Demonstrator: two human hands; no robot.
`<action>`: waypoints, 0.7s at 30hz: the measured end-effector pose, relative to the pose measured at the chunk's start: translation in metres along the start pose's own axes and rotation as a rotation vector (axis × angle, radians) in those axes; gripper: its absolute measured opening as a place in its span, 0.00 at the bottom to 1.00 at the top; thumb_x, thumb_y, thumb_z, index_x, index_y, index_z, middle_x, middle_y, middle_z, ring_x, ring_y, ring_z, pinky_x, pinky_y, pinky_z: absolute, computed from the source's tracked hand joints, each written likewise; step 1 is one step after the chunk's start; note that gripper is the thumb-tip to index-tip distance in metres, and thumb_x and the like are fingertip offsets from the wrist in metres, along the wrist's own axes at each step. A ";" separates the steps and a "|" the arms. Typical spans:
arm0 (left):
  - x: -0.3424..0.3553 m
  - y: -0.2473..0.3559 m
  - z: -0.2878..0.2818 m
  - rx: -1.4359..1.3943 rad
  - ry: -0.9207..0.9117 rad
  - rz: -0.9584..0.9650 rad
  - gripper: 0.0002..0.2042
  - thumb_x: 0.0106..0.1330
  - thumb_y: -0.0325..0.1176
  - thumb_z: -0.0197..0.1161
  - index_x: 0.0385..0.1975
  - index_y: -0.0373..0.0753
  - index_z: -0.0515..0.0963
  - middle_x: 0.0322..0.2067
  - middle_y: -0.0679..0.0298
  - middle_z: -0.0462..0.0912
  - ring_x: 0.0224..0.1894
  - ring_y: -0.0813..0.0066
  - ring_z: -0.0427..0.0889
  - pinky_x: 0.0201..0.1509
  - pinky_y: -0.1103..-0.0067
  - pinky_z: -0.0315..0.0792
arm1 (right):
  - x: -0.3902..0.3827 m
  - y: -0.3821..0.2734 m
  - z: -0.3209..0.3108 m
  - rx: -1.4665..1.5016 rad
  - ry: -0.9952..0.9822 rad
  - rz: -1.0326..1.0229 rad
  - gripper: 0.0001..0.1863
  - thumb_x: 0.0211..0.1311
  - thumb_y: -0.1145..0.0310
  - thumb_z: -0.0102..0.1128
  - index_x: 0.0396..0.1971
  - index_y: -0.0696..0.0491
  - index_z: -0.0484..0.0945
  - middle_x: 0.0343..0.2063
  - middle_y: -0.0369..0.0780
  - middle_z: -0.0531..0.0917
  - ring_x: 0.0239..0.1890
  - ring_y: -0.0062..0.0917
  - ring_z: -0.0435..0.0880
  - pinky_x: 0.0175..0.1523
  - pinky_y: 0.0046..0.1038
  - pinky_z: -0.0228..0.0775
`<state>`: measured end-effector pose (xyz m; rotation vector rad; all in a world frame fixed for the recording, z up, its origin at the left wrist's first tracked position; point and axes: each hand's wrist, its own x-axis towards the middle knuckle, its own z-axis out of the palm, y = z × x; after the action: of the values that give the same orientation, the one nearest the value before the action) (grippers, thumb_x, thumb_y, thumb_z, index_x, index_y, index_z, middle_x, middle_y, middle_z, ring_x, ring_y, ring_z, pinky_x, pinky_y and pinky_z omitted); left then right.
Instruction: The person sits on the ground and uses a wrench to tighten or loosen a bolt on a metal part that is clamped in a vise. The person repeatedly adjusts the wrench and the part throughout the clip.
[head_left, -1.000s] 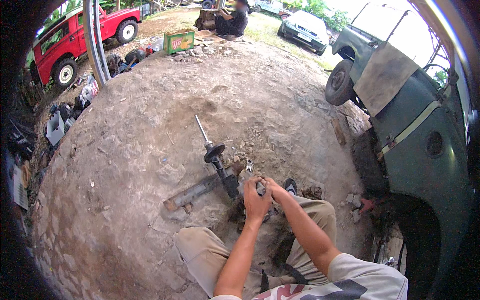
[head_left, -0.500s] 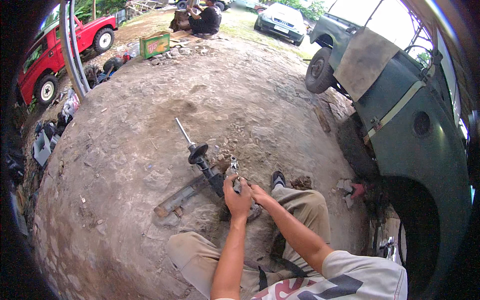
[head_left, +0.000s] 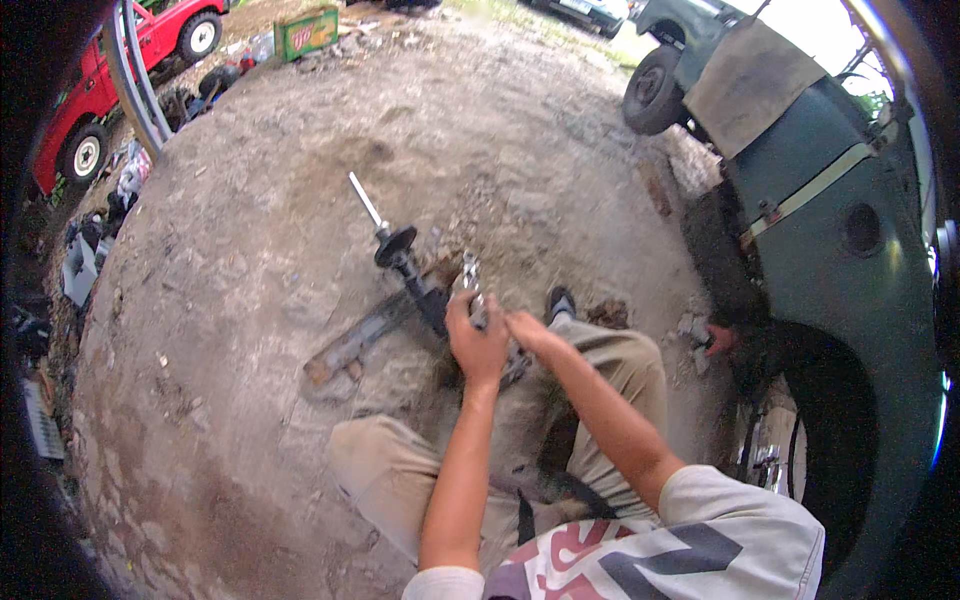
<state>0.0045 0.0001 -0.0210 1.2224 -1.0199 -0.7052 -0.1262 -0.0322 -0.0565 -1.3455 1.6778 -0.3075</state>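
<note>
"So, what are those two hands doing?"

"The left hand [head_left: 477, 338] has its fingers around a shiny metal part [head_left: 469, 268]. The right hand [head_left: 534, 331] is close beside it with bent fingers, but I can't tell what it grips."

"Where is the part?"

"Out past the knees, just beside a black shock absorber [head_left: 427, 298]. That one slants across a long metal bar [head_left: 352, 350] on the dirt [head_left: 230, 290]."

"And which bit of the job is this?"

"Fiddly two-hand work, I think. The next move needs a steady left hold and careful right fingers."
</note>
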 end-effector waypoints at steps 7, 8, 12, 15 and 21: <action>0.002 -0.007 -0.014 0.004 -0.024 -0.044 0.10 0.66 0.32 0.58 0.40 0.31 0.74 0.40 0.54 0.77 0.46 0.63 0.75 0.54 0.72 0.67 | -0.009 -0.004 0.019 0.045 0.019 0.024 0.29 0.69 0.47 0.42 0.46 0.60 0.79 0.42 0.54 0.82 0.46 0.37 0.80 0.51 0.39 0.68; 0.003 0.001 -0.005 -0.038 -0.025 -0.026 0.10 0.66 0.32 0.58 0.40 0.31 0.74 0.40 0.54 0.77 0.46 0.63 0.75 0.54 0.72 0.67 | -0.003 0.012 0.010 0.095 0.030 -0.059 0.29 0.69 0.48 0.42 0.50 0.60 0.76 0.44 0.54 0.81 0.48 0.40 0.80 0.54 0.38 0.67; 0.001 0.003 0.003 -0.019 -0.019 0.048 0.10 0.67 0.33 0.57 0.40 0.31 0.73 0.38 0.55 0.77 0.43 0.65 0.75 0.52 0.73 0.67 | 0.004 0.004 0.003 0.144 0.016 -0.098 0.27 0.70 0.51 0.41 0.55 0.60 0.72 0.47 0.55 0.80 0.54 0.44 0.77 0.58 0.39 0.65; 0.009 -0.004 -0.006 -0.031 -0.031 -0.020 0.11 0.68 0.34 0.56 0.41 0.31 0.73 0.37 0.56 0.78 0.42 0.67 0.75 0.51 0.73 0.68 | -0.009 -0.009 0.009 0.096 -0.030 -0.080 0.27 0.70 0.52 0.41 0.55 0.60 0.72 0.48 0.56 0.79 0.55 0.47 0.76 0.59 0.40 0.64; 0.002 -0.001 0.008 0.053 -0.059 0.111 0.11 0.69 0.35 0.55 0.41 0.32 0.73 0.37 0.57 0.77 0.41 0.70 0.74 0.51 0.75 0.67 | -0.002 -0.010 -0.003 0.046 0.009 0.045 0.26 0.69 0.52 0.42 0.50 0.61 0.75 0.47 0.56 0.79 0.54 0.46 0.77 0.56 0.41 0.66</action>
<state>-0.0022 -0.0053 -0.0213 1.1867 -1.1519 -0.6345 -0.1223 -0.0350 -0.0476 -1.2724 1.6959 -0.3247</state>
